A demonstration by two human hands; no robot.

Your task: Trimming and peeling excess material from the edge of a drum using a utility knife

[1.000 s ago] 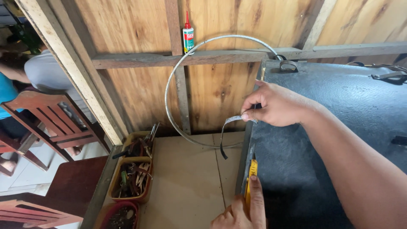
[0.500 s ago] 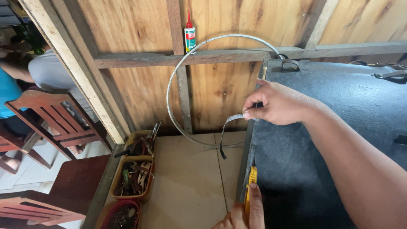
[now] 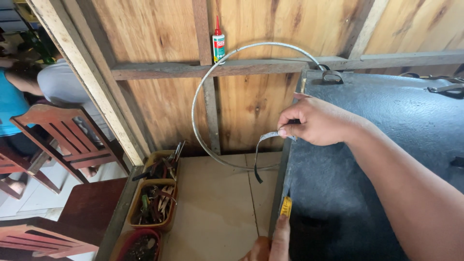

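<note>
Thin grey metal strip (image 3: 205, 96) curls into a wide hoop at 11 o'clock of the dark surface (image 3: 367, 193); right hand (image 3: 314, 121) fingers pinch its end; left hand (image 3: 273, 244) fingers pinch a yellow tool (image 3: 286, 207).

The left hand (image 3: 270, 244) is mostly cut off by the bottom edge; only two fingers show, so its grip on the small yellow tool (image 3: 286, 207) cannot be made out. The right hand (image 3: 314, 120) hides where the thin grey metal strip (image 3: 263, 142) is pinched. The large loop of grey metal band (image 3: 203, 99) vanishes behind the dark grey textured panel (image 3: 367, 193), itself cut by the right and bottom edges. A seated person (image 3: 29, 92) is cropped at the left. The contents of the brown wooden trays (image 3: 153, 200) are too jumbled to identify.
</note>
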